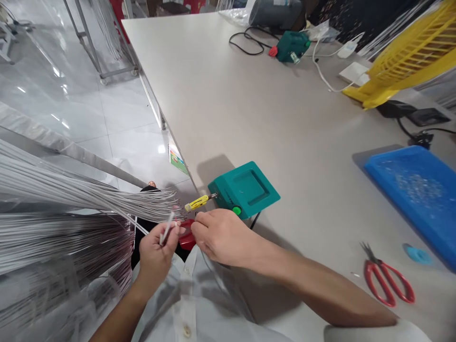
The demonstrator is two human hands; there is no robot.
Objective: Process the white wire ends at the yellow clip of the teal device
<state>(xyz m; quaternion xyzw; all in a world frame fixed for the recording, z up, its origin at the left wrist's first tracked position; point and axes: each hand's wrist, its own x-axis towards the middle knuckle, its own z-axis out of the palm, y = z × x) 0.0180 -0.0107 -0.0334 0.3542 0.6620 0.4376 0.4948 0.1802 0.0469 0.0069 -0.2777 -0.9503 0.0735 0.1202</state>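
Observation:
My left hand point(158, 247) is closed in a pinch on a thin white wire point(166, 229), whose short end sticks up past the fingers. Close beside it, my right hand point(221, 235) has its fingers curled and pressed together; whatever they may hold is hidden. A red object point(187, 236), partly covered, shows between the two hands, and I cannot tell its kind. Just beyond my right hand stands a green box-shaped device point(249, 189) with a green button, at the table's edge. A yellow tool point(197, 203) with a metal tip juts from its side.
A large bundle of white wires point(89, 185) hangs at the left. On the table point(228, 104) lie red-handled scissors point(386, 280), a light-blue ring point(417, 254) and a blue tray point(420, 190) of small clear pieces. Farther back are a yellow fan point(409, 57) and another green device point(292, 46).

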